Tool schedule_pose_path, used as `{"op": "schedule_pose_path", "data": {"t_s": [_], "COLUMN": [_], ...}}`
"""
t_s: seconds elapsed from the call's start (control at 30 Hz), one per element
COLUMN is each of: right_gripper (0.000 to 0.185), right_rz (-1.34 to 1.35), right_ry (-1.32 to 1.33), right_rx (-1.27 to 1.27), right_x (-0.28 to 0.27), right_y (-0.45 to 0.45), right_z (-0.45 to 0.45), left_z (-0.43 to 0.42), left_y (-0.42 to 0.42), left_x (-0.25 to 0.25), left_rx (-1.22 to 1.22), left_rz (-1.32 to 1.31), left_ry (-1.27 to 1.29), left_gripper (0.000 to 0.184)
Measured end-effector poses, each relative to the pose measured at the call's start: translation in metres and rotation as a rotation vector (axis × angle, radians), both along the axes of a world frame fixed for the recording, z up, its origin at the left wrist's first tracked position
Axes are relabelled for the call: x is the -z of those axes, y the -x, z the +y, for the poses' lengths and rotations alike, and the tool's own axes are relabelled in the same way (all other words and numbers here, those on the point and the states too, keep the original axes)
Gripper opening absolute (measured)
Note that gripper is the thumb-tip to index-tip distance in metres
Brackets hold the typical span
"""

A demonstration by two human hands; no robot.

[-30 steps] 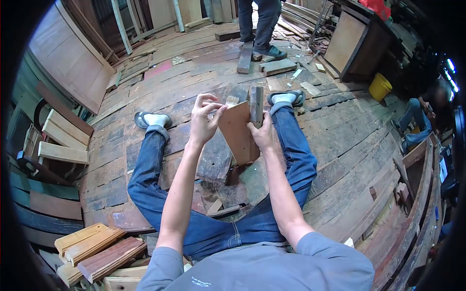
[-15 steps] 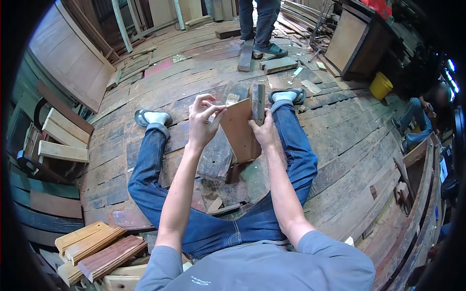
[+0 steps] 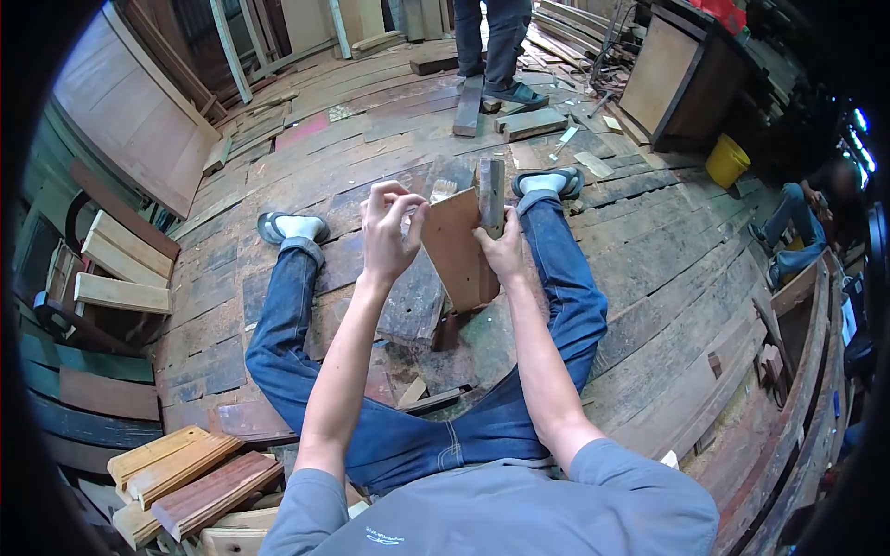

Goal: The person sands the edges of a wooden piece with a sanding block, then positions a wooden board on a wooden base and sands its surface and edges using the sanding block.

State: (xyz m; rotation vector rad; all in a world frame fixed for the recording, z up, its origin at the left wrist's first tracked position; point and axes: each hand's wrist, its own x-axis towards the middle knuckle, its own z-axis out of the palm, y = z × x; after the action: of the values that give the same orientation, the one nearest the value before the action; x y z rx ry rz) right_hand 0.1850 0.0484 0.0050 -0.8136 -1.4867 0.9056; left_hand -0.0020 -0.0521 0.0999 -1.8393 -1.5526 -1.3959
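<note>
A flat brown wooden board (image 3: 456, 246) stands tilted on edge between my legs, over a worn dark plank (image 3: 411, 301). My right hand (image 3: 503, 248) grips a narrow, greyish wooden block (image 3: 491, 190) held upright against the board's right side. Left of the board's top edge is my left hand (image 3: 391, 227), raised, with its fingers curled and the thumb close to the fingertips. Whatever is pinched there, if anything, is too small to make out. A pale-bristled brush (image 3: 443, 190) shows partly behind the board.
Moulded wood pieces (image 3: 213, 482) are piled at lower left. Pale offcuts (image 3: 125, 269) lean at the left. Another person's legs (image 3: 496, 46) stand ahead among blocks, and a seated person (image 3: 799, 222) is at right. A yellow bucket (image 3: 728, 162) stands near a cabinet (image 3: 663, 79).
My left hand has drawn slightly left, its fingertips now apart from the board's top edge. The right hand, board and block have hardly moved.
</note>
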Motion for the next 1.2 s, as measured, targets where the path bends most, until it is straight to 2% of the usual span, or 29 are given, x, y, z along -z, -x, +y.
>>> {"op": "schedule_pose_path", "data": {"t_s": [0.1, 0.3, 0.6, 0.9, 1.1, 1.2], "right_gripper": [0.048, 0.047, 0.046, 0.046, 0.046, 0.046], "right_rz": [-0.008, -0.004, 0.001, -0.003, 0.025, 0.008], "right_ry": [0.011, -0.013, 0.009, 0.041, 0.005, -0.031], "right_rx": [0.006, 0.005, 0.007, 0.005, -0.024, -0.038], "right_x": [-0.001, 0.001, 0.001, -0.003, 0.005, 0.004], "right_y": [-0.001, -0.001, -0.003, -0.003, -0.002, -0.003], "right_z": [0.000, 0.001, 0.002, -0.001, 0.004, 0.004], "left_z": [0.006, 0.003, 0.014, 0.022, 0.017, 0.025], "left_y": [0.001, -0.007, -0.008, -0.007, -0.015, -0.016], "left_x": [-0.001, -0.015, -0.013, -0.008, -0.019, -0.016], "left_rx": [0.028, 0.053, 0.055, 0.041, 0.086, 0.117], "left_rz": [-0.122, 0.050, 0.088, -0.060, 0.057, -0.070], "left_ry": [0.063, 0.123, 0.067, 0.134, 0.098, 0.154], "left_gripper": [0.011, 0.013, 0.012, 0.011, 0.014, 0.014]}}
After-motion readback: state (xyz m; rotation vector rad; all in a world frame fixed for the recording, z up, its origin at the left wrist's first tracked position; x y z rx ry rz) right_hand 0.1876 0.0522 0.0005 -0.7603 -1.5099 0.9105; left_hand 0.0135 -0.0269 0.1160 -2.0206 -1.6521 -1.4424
